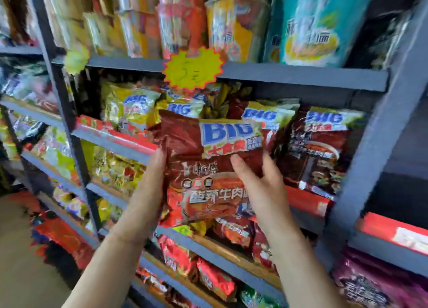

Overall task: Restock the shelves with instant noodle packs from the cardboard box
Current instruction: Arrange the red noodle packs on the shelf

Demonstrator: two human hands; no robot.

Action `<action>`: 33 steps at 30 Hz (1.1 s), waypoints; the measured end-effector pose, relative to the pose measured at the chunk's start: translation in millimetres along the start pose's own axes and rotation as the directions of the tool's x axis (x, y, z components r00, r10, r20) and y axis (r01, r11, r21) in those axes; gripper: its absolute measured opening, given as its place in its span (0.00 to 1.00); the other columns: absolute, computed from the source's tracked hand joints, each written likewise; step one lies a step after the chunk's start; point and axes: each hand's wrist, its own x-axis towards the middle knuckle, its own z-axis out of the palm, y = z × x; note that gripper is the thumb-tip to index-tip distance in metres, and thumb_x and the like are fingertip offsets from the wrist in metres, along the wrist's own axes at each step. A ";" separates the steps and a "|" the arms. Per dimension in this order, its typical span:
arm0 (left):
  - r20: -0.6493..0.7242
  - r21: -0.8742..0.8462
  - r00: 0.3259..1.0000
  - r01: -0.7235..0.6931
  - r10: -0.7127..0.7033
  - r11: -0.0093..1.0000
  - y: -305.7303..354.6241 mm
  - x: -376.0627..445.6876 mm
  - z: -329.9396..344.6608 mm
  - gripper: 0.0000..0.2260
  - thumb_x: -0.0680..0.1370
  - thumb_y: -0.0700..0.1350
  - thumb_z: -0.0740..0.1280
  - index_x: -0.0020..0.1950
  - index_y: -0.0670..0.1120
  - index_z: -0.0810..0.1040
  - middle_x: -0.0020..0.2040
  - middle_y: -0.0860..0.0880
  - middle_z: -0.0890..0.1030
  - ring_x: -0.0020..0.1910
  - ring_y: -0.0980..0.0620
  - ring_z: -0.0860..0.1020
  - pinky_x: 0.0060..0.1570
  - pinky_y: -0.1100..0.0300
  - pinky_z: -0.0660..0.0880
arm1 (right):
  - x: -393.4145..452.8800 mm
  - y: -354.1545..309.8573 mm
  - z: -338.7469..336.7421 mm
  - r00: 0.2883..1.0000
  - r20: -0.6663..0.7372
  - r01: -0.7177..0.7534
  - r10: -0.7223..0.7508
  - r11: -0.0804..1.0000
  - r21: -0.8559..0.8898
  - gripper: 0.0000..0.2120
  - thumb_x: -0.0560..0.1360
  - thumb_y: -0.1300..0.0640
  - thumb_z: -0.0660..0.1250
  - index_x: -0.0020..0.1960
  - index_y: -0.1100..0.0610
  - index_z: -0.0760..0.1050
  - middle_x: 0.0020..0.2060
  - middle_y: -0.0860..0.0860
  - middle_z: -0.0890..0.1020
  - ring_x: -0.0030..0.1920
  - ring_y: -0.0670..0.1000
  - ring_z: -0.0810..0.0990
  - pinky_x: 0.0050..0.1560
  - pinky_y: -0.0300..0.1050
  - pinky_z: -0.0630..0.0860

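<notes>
A dark red instant noodle pack (208,168) with a blue "BIG" label is held upright in front of the middle shelf (308,203). My left hand (148,191) grips its left edge from the side. My right hand (261,187) holds its right side, thumb across the front. Behind it on the shelf stand more packs: a matching dark red pack (324,150) at the right and yellow "BIG" packs (132,108) at the left. The cardboard box is out of view.
A grey metal shelving unit fills the view, with an upright post (379,145) at the right and another post (67,113) at the left. A yellow starburst price tag (193,67) hangs from the upper shelf edge. Lower shelves hold red packs (215,282). Brown floor (27,249) at bottom left.
</notes>
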 end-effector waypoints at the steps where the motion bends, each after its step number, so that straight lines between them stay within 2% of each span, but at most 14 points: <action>1: 0.028 0.062 1.000 -0.015 0.013 0.998 1.5 4.7 3.6 0.30 0.75 0.70 0.61 0.72 0.55 0.74 0.69 0.46 0.77 0.69 0.46 0.75 0.71 0.45 0.67 | -0.5 0.7 -7.2 0.998 -0.056 -0.027 0.030 0.998 0.050 0.20 0.74 0.44 0.74 0.64 0.46 0.77 0.60 0.43 0.82 0.63 0.46 0.79 0.64 0.45 0.75; 3: -0.046 0.151 0.996 -0.067 0.075 0.986 -1.4 12.1 13.0 0.29 0.77 0.70 0.58 0.71 0.55 0.74 0.70 0.53 0.75 0.68 0.56 0.73 0.71 0.56 0.67 | -2.8 0.2 -19.1 0.980 -0.151 -0.087 0.129 0.963 0.256 0.20 0.75 0.47 0.71 0.64 0.51 0.77 0.58 0.50 0.84 0.57 0.52 0.83 0.58 0.51 0.80; 4: -0.052 0.128 0.996 -0.064 0.071 0.990 -2.4 13.3 19.1 0.29 0.75 0.69 0.60 0.68 0.53 0.76 0.67 0.55 0.77 0.63 0.58 0.76 0.66 0.60 0.71 | -4.1 1.3 -25.6 0.974 -0.168 -0.083 0.151 0.931 0.355 0.16 0.75 0.50 0.68 0.60 0.55 0.77 0.50 0.51 0.86 0.47 0.50 0.86 0.47 0.46 0.82; 6: 0.006 0.062 1.000 -0.010 0.009 0.998 -6.1 17.6 26.9 0.25 0.73 0.69 0.62 0.59 0.52 0.78 0.59 0.53 0.82 0.52 0.54 0.81 0.53 0.56 0.77 | -7.9 5.5 -40.3 0.960 -0.212 -0.086 0.183 0.913 0.399 0.12 0.74 0.49 0.68 0.54 0.55 0.76 0.37 0.49 0.81 0.31 0.45 0.81 0.29 0.37 0.76; 9: 0.118 0.092 0.993 -0.008 -0.003 0.996 -4.5 17.6 38.1 0.14 0.77 0.64 0.61 0.52 0.56 0.77 0.46 0.58 0.81 0.47 0.60 0.81 0.53 0.55 0.76 | -16.6 16.3 -48.2 0.919 -0.356 -0.100 0.167 0.975 0.197 0.09 0.74 0.43 0.70 0.50 0.46 0.80 0.40 0.45 0.81 0.35 0.41 0.80 0.32 0.35 0.76; 11: 0.208 0.059 0.977 -0.047 0.033 0.997 -2.9 12.2 41.0 0.06 0.80 0.59 0.60 0.50 0.59 0.73 0.39 0.70 0.79 0.42 0.77 0.76 0.51 0.75 0.73 | -16.3 21.2 -45.2 0.824 -0.553 -0.096 0.120 0.993 0.071 0.07 0.77 0.46 0.66 0.42 0.43 0.80 0.37 0.44 0.81 0.33 0.43 0.79 0.33 0.39 0.76; 13: 0.318 0.044 0.948 -0.028 0.012 0.999 -0.2 3.3 43.0 0.05 0.79 0.61 0.59 0.51 0.62 0.70 0.37 0.76 0.77 0.38 0.81 0.74 0.38 0.81 0.70 | -12.1 20.0 -37.5 0.715 -0.699 -0.124 -0.017 0.981 -0.151 0.12 0.81 0.47 0.61 0.39 0.41 0.76 0.38 0.49 0.81 0.38 0.55 0.82 0.42 0.50 0.78; 16: 0.442 0.014 0.896 -0.043 0.033 0.999 -5.9 3.0 43.2 0.28 0.69 0.67 0.70 0.66 0.67 0.64 0.56 0.69 0.80 0.54 0.68 0.80 0.48 0.68 0.78 | -7.8 17.5 -31.2 0.665 -0.732 -0.158 -0.150 0.929 -0.334 0.12 0.83 0.50 0.58 0.42 0.47 0.71 0.39 0.52 0.79 0.43 0.62 0.81 0.46 0.56 0.77; 18: 0.455 0.034 0.888 -0.100 0.074 0.994 -11.9 6.8 45.1 0.37 0.64 0.59 0.78 0.67 0.65 0.62 0.58 0.65 0.81 0.57 0.62 0.81 0.51 0.63 0.80 | -5.2 12.4 -28.3 0.665 -0.716 -0.169 -0.212 0.891 -0.421 0.10 0.84 0.55 0.57 0.45 0.54 0.70 0.38 0.49 0.76 0.41 0.55 0.78 0.41 0.46 0.71; 22: 0.385 0.017 0.918 -0.108 0.093 0.994 -17.8 12.1 50.9 0.38 0.64 0.47 0.83 0.67 0.58 0.65 0.60 0.54 0.81 0.56 0.54 0.82 0.52 0.54 0.82 | -7.7 -1.8 -11.9 0.684 -0.684 -0.156 -0.253 0.866 -0.476 0.09 0.85 0.56 0.56 0.49 0.58 0.69 0.38 0.45 0.75 0.37 0.39 0.74 0.34 0.28 0.67; 26: 0.317 -0.078 0.941 -0.095 0.116 0.992 -23.3 22.3 41.4 0.34 0.66 0.44 0.82 0.66 0.58 0.70 0.55 0.54 0.84 0.53 0.52 0.84 0.44 0.59 0.82 | -16.4 -23.0 -6.4 0.820 -0.562 -0.141 -0.109 0.913 -0.383 0.11 0.84 0.50 0.58 0.54 0.58 0.71 0.42 0.45 0.79 0.36 0.31 0.77 0.33 0.25 0.70; 28: 0.334 -0.127 0.937 -0.063 0.102 0.990 -21.5 28.0 35.6 0.32 0.67 0.42 0.78 0.68 0.55 0.71 0.54 0.52 0.85 0.52 0.50 0.84 0.42 0.60 0.81 | -18.4 -34.6 -8.1 0.897 -0.440 -0.162 0.031 0.951 -0.264 0.11 0.79 0.43 0.63 0.56 0.49 0.72 0.45 0.40 0.81 0.39 0.30 0.79 0.34 0.24 0.71; 31: 0.375 -0.101 0.924 -0.044 0.079 0.994 -18.1 32.1 35.2 0.24 0.73 0.38 0.73 0.59 0.62 0.70 0.45 0.65 0.84 0.47 0.62 0.84 0.37 0.68 0.79 | -15.7 -39.1 -9.9 0.950 -0.254 -0.253 0.183 0.927 -0.278 0.18 0.69 0.35 0.68 0.56 0.37 0.73 0.47 0.31 0.83 0.47 0.31 0.81 0.51 0.30 0.77; 33: 0.420 -0.072 0.906 -0.021 0.049 0.997 -10.9 30.2 41.7 0.23 0.74 0.38 0.73 0.55 0.63 0.69 0.41 0.68 0.83 0.42 0.66 0.83 0.34 0.71 0.77 | -11.7 -37.7 -8.2 0.953 -0.274 -0.228 0.132 0.906 -0.357 0.17 0.71 0.37 0.69 0.57 0.38 0.75 0.50 0.33 0.83 0.51 0.33 0.81 0.55 0.34 0.77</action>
